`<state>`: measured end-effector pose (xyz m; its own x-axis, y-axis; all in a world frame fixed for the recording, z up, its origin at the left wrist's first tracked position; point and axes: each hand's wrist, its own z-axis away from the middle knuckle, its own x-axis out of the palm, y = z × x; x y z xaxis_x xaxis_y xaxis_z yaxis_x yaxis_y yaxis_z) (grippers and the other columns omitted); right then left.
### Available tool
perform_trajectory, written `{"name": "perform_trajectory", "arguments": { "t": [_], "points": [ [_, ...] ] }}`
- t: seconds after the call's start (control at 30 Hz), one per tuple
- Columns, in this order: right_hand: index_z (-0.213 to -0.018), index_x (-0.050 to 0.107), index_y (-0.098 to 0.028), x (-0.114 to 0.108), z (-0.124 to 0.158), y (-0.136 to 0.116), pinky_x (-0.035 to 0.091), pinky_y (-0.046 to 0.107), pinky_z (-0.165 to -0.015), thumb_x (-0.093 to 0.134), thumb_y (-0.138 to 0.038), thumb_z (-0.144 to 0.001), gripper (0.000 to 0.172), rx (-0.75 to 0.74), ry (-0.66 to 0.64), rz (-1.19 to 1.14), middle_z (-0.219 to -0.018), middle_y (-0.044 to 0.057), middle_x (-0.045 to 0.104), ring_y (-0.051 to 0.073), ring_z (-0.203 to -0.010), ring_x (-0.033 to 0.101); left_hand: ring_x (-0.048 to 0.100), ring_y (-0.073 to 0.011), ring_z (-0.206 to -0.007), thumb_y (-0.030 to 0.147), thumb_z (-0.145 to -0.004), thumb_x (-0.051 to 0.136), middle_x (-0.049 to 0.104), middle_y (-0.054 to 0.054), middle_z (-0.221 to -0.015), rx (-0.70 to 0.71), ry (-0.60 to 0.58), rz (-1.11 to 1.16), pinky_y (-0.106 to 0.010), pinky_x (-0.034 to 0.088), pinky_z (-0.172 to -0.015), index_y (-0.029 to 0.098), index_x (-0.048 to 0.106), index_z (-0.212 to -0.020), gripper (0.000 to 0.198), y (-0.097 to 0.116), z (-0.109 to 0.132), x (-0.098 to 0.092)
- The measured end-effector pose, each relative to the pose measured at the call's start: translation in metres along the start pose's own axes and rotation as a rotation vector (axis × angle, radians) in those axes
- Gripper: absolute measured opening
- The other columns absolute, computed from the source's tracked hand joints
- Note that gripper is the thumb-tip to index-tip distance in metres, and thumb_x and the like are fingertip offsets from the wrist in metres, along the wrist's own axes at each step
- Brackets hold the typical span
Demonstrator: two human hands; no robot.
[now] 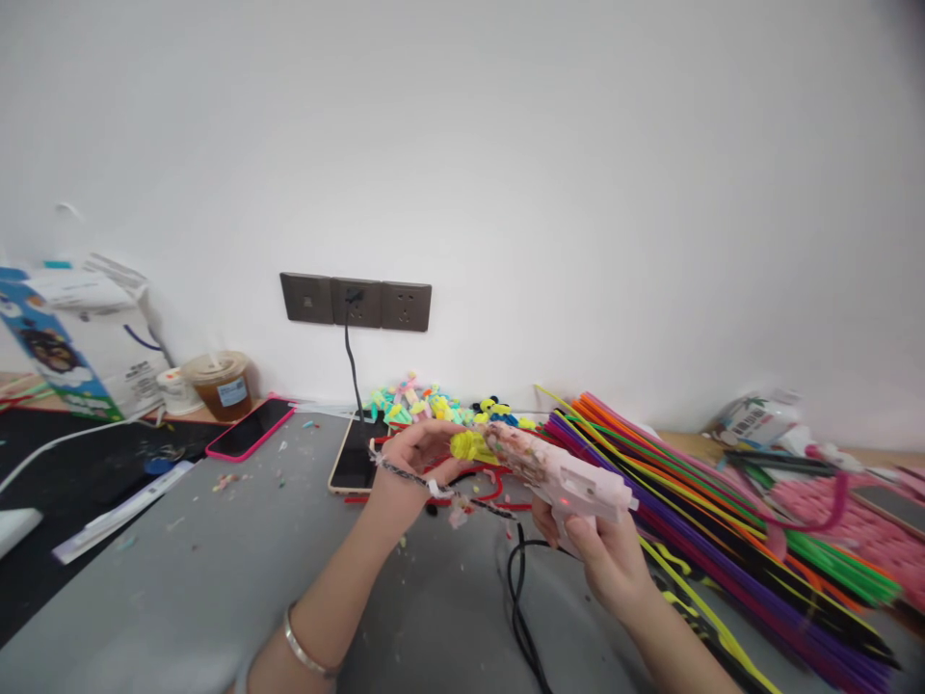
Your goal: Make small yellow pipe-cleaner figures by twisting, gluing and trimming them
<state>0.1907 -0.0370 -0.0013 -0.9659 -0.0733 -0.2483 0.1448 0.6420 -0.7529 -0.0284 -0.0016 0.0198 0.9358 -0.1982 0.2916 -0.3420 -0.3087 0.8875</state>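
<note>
My right hand (603, 559) is wrapped round the grip of a pink hot glue gun (560, 477), a red light showing on its side. The gun's nozzle points left at a small yellow fuzzy piece (469, 445). My left hand (415, 453) pinches that yellow piece between its fingers, a beaded bracelet on its wrist. The gun's black cord (516, 588) trails down over the grey mat (217, 588).
A bundle of coloured pipe cleaners (723, 501) lies to the right. Small colourful finished pieces (415, 397) are heaped by the wall. Two phones (250, 429) (354, 458) lie on the mat, one plugged into the wall socket (354, 302). A drink cup (221, 384) and carton (68, 342) stand at the left.
</note>
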Motion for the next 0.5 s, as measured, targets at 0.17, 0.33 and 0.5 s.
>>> {"name": "perform_trajectory", "arguments": {
  "t": [0.17, 0.33, 0.5],
  "points": [
    [-0.096, 0.062, -0.019, 0.0046, -0.0024, -0.0052, 0.038, 0.025, -0.041, 0.052, -0.048, -0.094, 0.031, -0.054, 0.072, -0.063, -0.057, -0.001, 0.049, 0.014, -0.046, 0.045, 0.072, -0.0198, -0.086, 0.021, -0.066, 0.083, 0.077, -0.008, -0.091, 0.005, -0.044, -0.038, -0.029, 0.057, -0.08, 0.017, 0.072, -0.091, 0.027, 0.0009, 0.0012, 0.0001],
    [-0.097, 0.061, -0.019, 0.0045, -0.0001, -0.0022, 0.04, 0.025, -0.041, 0.05, -0.05, -0.093, 0.034, -0.076, 0.108, -0.036, -0.062, 0.002, 0.056, 0.014, -0.046, 0.048, 0.071, -0.0194, -0.086, 0.019, -0.067, 0.082, 0.076, -0.009, -0.092, 0.044, -0.06, -0.109, -0.03, 0.057, -0.082, 0.016, 0.073, -0.092, 0.027, -0.0032, 0.002, -0.0004],
    [-0.088, 0.06, -0.019, 0.0008, -0.0006, -0.0004, 0.039, 0.026, -0.043, 0.049, -0.047, -0.095, 0.03, -0.05, 0.085, 0.007, -0.058, 0.0, 0.051, 0.014, -0.046, 0.045, 0.071, -0.0179, -0.084, 0.017, -0.069, 0.078, 0.076, -0.008, -0.093, 0.066, -0.01, -0.124, -0.029, 0.057, -0.081, 0.016, 0.072, -0.093, 0.024, -0.0061, 0.0002, -0.0013]
  ]
}}
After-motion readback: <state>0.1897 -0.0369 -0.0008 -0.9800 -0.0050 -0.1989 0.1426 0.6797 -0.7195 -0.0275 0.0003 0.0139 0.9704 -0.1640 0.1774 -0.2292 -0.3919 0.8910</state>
